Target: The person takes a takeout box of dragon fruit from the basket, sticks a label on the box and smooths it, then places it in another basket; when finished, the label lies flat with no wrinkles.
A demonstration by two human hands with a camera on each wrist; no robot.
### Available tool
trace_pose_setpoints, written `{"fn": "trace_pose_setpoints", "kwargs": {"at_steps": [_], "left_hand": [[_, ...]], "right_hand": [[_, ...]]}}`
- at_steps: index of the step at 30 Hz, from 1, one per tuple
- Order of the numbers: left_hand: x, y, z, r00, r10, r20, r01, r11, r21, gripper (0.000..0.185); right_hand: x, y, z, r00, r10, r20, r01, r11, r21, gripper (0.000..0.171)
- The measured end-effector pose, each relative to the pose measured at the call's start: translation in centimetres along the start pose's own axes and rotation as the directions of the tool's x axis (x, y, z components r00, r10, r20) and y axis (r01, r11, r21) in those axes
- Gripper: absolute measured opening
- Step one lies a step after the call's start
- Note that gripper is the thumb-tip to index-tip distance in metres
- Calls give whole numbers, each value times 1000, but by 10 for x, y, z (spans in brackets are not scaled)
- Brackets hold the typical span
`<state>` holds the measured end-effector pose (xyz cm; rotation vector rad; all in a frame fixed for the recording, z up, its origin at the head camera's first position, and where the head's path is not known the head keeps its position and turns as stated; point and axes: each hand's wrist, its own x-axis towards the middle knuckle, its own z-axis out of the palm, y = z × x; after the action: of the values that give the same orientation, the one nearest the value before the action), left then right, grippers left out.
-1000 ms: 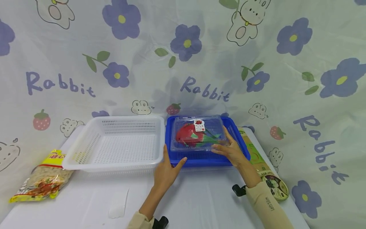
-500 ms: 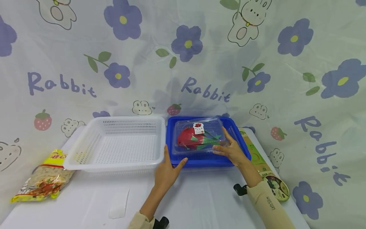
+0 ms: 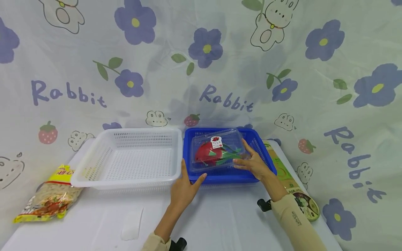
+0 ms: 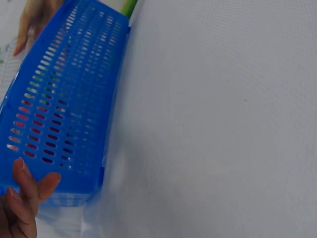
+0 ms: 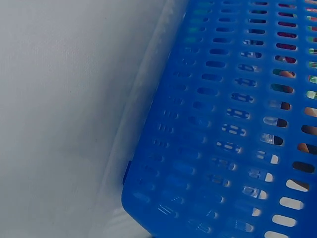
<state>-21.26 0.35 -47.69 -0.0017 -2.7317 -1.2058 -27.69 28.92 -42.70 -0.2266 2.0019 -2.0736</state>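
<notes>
two baskets stand side by side on the table (image 3: 220, 223), touching: the left basket (image 3: 128, 158) and the right basket (image 3: 251, 176). a clamshell box (image 3: 216, 150) lies in the right basket, tilted. the left hand (image 3: 183, 188) rests at the right basket's front left corner, just before the seam between the baskets. the right hand (image 3: 254, 164) lies on the box's right end, inside the right basket. a noodle bag (image 3: 47, 200) lies at the table's left edge, well left of the left basket. a tube (image 3: 290, 181) lies along the right side of the right basket. a white slip (image 3: 132, 228) lies before the left basket. a curtain (image 3: 201, 59) hangs behind all.
</notes>
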Motion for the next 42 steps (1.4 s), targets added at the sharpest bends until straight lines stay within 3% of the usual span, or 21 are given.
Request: {"fn": "trace_pose_setpoints", "kwargs": {"at_steps": [17, 29, 42], "left_hand": [[-1, 3, 0, 1000, 25, -4, -25, 1000, 12, 112], [0, 1, -1, 1000, 25, -16, -25, 1000, 8, 113], [-1, 1, -2, 1000, 14, 13, -14, 1000, 2, 113]], "right_hand": [[5, 1, 0, 999, 30, -23, -31, 999, -17, 105], [8, 0, 3, 997, 79, -18, -81, 991, -108, 109], [7, 7, -4, 985, 173, 6, -163, 936, -311, 121]]}}
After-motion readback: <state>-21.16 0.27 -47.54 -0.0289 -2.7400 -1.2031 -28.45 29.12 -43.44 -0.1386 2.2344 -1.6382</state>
